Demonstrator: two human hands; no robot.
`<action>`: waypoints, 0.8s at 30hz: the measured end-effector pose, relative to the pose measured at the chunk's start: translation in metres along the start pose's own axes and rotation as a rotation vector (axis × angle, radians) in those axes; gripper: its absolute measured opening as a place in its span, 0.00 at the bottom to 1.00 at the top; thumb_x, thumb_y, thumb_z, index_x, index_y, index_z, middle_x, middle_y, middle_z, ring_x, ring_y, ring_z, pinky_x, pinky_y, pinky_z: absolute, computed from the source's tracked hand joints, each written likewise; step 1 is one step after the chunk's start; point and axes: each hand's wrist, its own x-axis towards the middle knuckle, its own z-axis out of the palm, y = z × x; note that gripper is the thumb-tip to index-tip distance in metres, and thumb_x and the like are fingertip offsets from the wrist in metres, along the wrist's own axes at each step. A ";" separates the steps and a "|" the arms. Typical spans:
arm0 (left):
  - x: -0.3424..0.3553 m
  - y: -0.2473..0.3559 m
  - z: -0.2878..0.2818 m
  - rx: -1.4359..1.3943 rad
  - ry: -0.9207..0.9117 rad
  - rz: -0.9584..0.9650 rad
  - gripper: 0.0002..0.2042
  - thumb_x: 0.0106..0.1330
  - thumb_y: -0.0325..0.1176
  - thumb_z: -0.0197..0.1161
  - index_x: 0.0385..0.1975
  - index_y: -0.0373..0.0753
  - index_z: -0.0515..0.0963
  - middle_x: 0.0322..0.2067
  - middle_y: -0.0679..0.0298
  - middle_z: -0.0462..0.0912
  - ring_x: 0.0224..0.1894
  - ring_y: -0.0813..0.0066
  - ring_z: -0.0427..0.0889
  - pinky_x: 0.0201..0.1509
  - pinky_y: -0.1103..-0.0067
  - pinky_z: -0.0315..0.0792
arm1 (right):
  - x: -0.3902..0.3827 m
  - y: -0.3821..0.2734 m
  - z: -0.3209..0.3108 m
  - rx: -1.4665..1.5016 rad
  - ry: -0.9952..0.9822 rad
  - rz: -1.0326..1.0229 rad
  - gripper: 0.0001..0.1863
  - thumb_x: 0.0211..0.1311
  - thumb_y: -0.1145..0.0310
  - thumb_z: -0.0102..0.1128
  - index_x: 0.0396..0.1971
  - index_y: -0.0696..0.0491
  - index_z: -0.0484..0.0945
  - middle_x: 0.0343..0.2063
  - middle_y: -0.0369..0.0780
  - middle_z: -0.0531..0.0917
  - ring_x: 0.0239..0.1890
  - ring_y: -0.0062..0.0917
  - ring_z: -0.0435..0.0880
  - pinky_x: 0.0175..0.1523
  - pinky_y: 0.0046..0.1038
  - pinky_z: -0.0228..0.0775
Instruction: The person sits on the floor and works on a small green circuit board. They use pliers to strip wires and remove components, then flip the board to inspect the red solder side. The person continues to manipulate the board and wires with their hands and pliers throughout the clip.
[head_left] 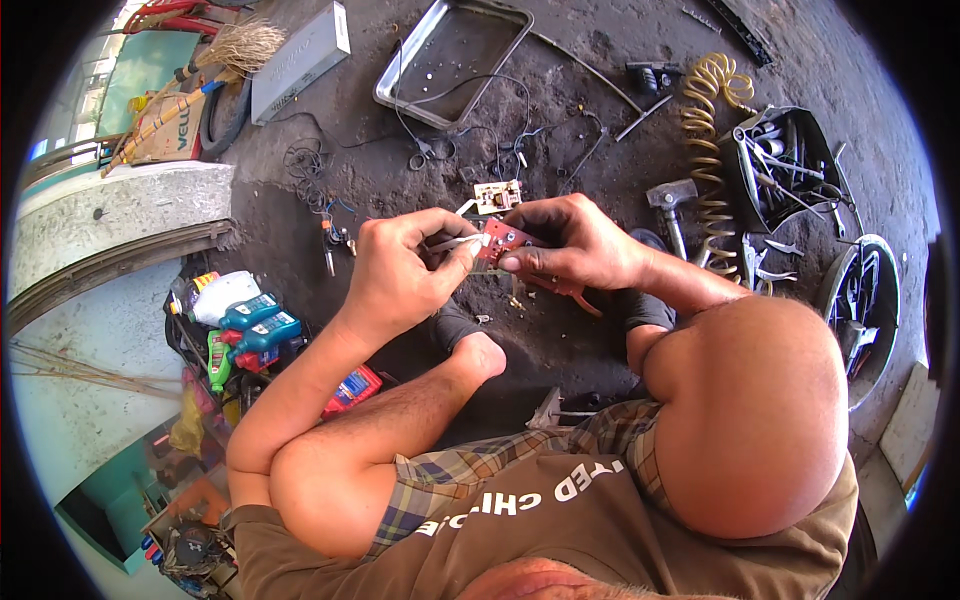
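The person's right hand (590, 245) grips a red circuit board (505, 238) between thumb and fingers, in front of the body and above the dark ground; its fingers cover much of the board's right part. Close beside it, the left hand (405, 270) pinches a thin pale piece (470, 242) at the board's left end. What this piece is cannot be made out, nor whether it is joined to the board, since the fingertips hide the spot.

Just beyond the hands sits a cream board (486, 196) with dark parts, too small to tell apart. Thin black cables (430, 152) tangle nearby, their ends hard to follow. The metal tray (452, 60) reaches the upper edge of the view. On the right, tools overlap inside a black container (760, 212), near a hammer (672, 194). A red package (352, 390) is partly covered by the left forearm.
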 end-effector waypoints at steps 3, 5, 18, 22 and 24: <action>0.003 0.005 -0.001 0.057 -0.027 -0.035 0.05 0.68 0.23 0.72 0.40 0.29 0.88 0.29 0.68 0.89 0.29 0.91 0.80 0.31 0.87 0.72 | 0.000 -0.007 0.001 0.086 -0.051 0.077 0.17 0.71 0.64 0.74 0.53 0.59 0.85 0.31 0.34 0.88 0.30 0.13 0.84 0.33 0.24 0.78; 0.004 0.002 0.000 0.052 -0.030 -0.035 0.05 0.67 0.24 0.73 0.39 0.29 0.88 0.28 0.69 0.89 0.28 0.91 0.80 0.31 0.86 0.73 | -0.001 -0.011 0.002 0.145 -0.076 0.141 0.17 0.73 0.65 0.73 0.54 0.59 0.84 0.33 0.35 0.89 0.32 0.14 0.85 0.35 0.24 0.81; 0.008 -0.011 0.015 0.175 -0.015 0.046 0.06 0.64 0.26 0.74 0.35 0.29 0.88 0.28 0.57 0.91 0.29 0.78 0.88 0.34 0.75 0.81 | 0.004 0.008 0.004 -0.223 -0.005 -0.063 0.17 0.68 0.66 0.73 0.52 0.59 0.86 0.31 0.40 0.90 0.28 0.17 0.86 0.38 0.31 0.81; 0.008 -0.015 0.021 0.316 0.053 0.203 0.08 0.59 0.26 0.75 0.35 0.30 0.88 0.29 0.51 0.90 0.30 0.63 0.91 0.35 0.71 0.82 | 0.005 0.006 0.006 -0.231 0.002 -0.004 0.18 0.67 0.65 0.73 0.52 0.59 0.87 0.31 0.41 0.90 0.32 0.17 0.86 0.42 0.32 0.81; 0.008 -0.015 0.023 0.374 0.085 0.262 0.08 0.57 0.25 0.75 0.35 0.30 0.87 0.30 0.50 0.89 0.30 0.58 0.91 0.35 0.70 0.82 | 0.007 0.003 0.007 -0.199 0.024 0.028 0.18 0.67 0.65 0.73 0.53 0.58 0.87 0.32 0.41 0.90 0.33 0.18 0.86 0.43 0.32 0.81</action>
